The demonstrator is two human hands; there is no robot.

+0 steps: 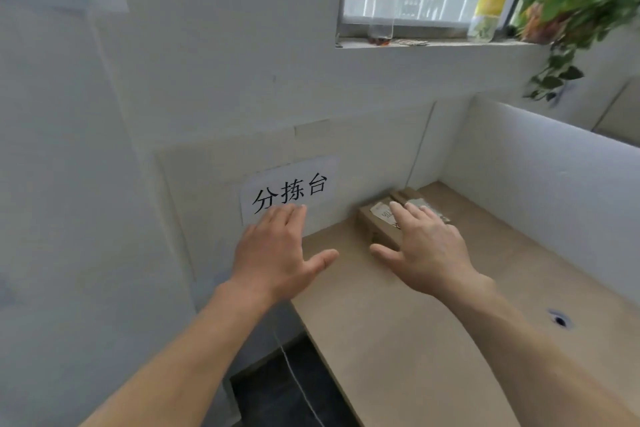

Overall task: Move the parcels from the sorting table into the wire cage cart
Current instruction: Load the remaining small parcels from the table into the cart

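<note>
A brown cardboard parcel (375,222) with a white label lies on the light wooden sorting table (398,340), in the far corner against the wall. My right hand (424,250) hovers over the parcel's near side, fingers straight and spread, thumb out to the left; it hides part of the box. Whether it touches the box is unclear. My left hand (280,253) is open too, fingers spread, in the air left of the parcel in front of a paper sign. The wire cage cart is out of view.
A white paper sign (311,187) with black characters is stuck to the wall. A white partition (554,191) borders the table's right side. The table has a cable hole (559,320). Two bottles (384,0) and a trailing plant (581,7) stand on the window sill. Dark floor (287,388) shows left of the table.
</note>
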